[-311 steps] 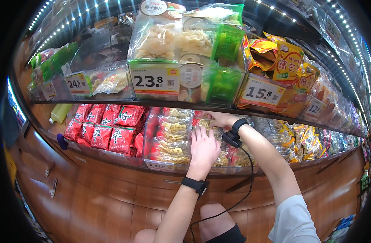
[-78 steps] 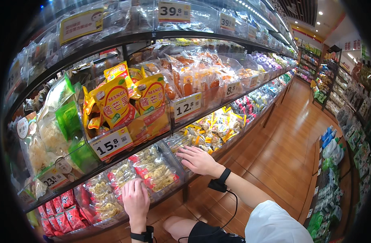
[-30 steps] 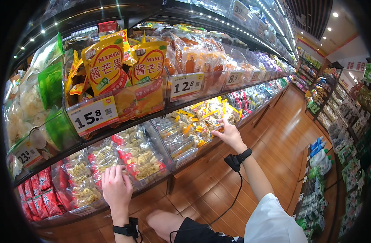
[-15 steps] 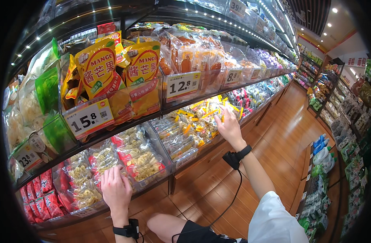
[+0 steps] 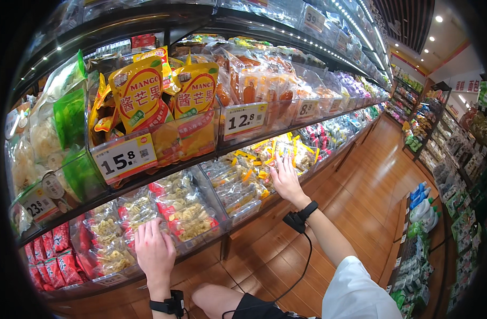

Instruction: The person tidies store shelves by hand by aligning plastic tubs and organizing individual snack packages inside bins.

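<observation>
My right hand (image 5: 287, 179) is stretched over the lower shelf with its fingers apart. Beneath and beyond its fingertips lie small yellow-and-clear snack packets (image 5: 291, 148); whether the fingers touch them is hard to make out. My left hand (image 5: 154, 249) is at the front rim of the lower bins, fingers extended and slightly bent, with nothing seen in it. Around it are clear bags of pale, curly snacks (image 5: 191, 215) with red labels. Both wrists wear black bands.
Above runs a shelf with yellow mango pouches (image 5: 137, 95), bags of brown snacks (image 5: 254, 74) and price cards (image 5: 125, 157) on its front. Red packets (image 5: 55, 271) fill the lower left bin. A clear divider (image 5: 210, 189) separates bins. A low rack with bottles (image 5: 421, 207) stands across the wooden floor (image 5: 318, 234).
My right hand has drawn back a little, to the left and downward, over the yellow packets. My left hand stays nearly in place. The view has shifted slightly.
</observation>
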`<action>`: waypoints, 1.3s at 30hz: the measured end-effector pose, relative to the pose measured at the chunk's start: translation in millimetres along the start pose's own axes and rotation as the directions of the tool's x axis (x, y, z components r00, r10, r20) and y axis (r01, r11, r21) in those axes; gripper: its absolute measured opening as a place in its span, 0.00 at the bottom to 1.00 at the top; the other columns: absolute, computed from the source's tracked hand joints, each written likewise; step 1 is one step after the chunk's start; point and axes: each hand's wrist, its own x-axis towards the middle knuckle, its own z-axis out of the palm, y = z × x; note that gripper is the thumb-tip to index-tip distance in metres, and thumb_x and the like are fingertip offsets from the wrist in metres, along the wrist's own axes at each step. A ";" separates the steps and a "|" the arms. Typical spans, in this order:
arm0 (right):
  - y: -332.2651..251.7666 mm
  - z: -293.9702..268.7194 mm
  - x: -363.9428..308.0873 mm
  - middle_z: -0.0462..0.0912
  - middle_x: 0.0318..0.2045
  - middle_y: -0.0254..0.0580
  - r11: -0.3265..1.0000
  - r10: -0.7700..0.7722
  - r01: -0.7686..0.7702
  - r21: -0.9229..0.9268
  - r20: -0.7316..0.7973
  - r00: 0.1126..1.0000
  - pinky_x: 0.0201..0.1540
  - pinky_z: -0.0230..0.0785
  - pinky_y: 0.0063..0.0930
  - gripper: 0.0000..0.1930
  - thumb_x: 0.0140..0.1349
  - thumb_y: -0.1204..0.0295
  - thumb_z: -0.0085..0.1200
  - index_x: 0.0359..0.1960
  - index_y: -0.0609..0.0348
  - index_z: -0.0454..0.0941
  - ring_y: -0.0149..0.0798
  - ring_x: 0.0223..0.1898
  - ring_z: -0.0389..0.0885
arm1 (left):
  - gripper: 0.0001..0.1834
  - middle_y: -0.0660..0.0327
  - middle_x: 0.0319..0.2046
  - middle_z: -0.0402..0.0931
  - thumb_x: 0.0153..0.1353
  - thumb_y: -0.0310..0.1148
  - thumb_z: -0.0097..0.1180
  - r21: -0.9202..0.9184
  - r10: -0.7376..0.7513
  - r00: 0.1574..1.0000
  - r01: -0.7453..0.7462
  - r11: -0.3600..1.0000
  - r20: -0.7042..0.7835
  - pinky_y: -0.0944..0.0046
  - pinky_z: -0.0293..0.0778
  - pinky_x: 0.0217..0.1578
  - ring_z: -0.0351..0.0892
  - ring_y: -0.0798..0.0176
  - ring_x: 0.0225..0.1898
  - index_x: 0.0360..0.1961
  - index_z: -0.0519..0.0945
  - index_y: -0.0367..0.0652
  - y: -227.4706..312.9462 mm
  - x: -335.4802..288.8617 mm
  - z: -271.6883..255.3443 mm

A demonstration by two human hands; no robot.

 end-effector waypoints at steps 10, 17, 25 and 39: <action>64.7 -10.5 45.4 0.56 0.75 0.79 0.722 -0.198 0.187 -0.666 0.060 0.978 0.81 0.40 0.59 0.34 0.79 0.53 0.41 0.77 0.64 0.60 0.73 0.79 0.48 | 0.16 0.55 0.46 0.82 0.59 0.26 0.56 -0.005 0.023 0.999 -0.023 1.000 -0.024 0.50 0.72 0.56 0.78 0.49 0.51 0.49 0.80 0.39 0.6 -1.7 0.4; 45.1 -19.5 70.1 0.54 0.77 0.74 0.955 0.283 -0.289 0.062 0.096 0.954 0.79 0.46 0.56 0.50 0.67 0.36 0.54 0.79 0.62 0.58 0.69 0.80 0.46 | 0.16 0.56 0.45 0.82 0.58 0.27 0.57 0.013 0.033 0.999 -0.032 0.999 -0.034 0.51 0.72 0.56 0.78 0.50 0.51 0.48 0.81 0.40 -5.8 -4.1 2.8; 10.4 -8.7 39.9 0.60 0.70 0.83 0.973 0.231 -0.226 0.054 -0.124 0.965 0.78 0.46 0.60 0.48 0.64 0.38 0.63 0.73 0.65 0.67 0.78 0.74 0.53 | 0.15 0.56 0.45 0.82 0.57 0.27 0.57 0.027 0.024 0.999 -0.023 0.999 -0.033 0.52 0.72 0.54 0.78 0.51 0.50 0.46 0.82 0.40 -7.8 -4.0 4.9; -24.8 -25.3 32.6 0.73 0.63 0.71 0.923 0.361 -0.369 -0.110 -0.087 0.929 0.65 0.63 0.65 0.40 0.71 0.36 0.50 0.57 0.68 0.76 0.68 0.68 0.68 | 0.09 0.57 0.40 0.81 0.56 0.27 0.58 0.021 0.027 0.998 -0.026 0.999 -0.051 0.52 0.73 0.52 0.78 0.51 0.48 0.39 0.81 0.42 -8.3 -4.4 0.9</action>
